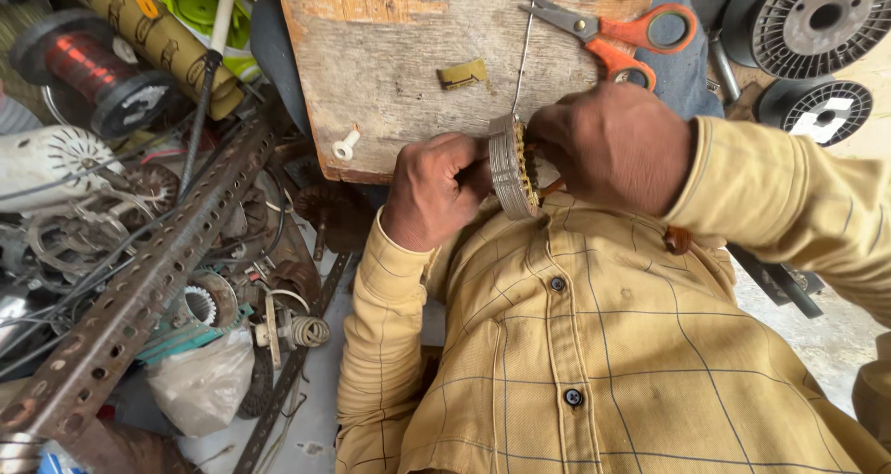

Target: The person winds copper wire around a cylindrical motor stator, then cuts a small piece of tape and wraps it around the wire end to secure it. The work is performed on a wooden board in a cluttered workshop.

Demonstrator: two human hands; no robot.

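Orange-handled scissors [620, 36] lie near the far right corner of the wooden board [399, 75], a small white plug [345, 144] near its near left corner. A perforated metal bar [139, 288] slants across the clutter left of the board. At the board's near edge, the left hand [434, 191] and right hand [608, 144] both close on a laminated metal ring [506, 166] held between them; it seems wound with copper.
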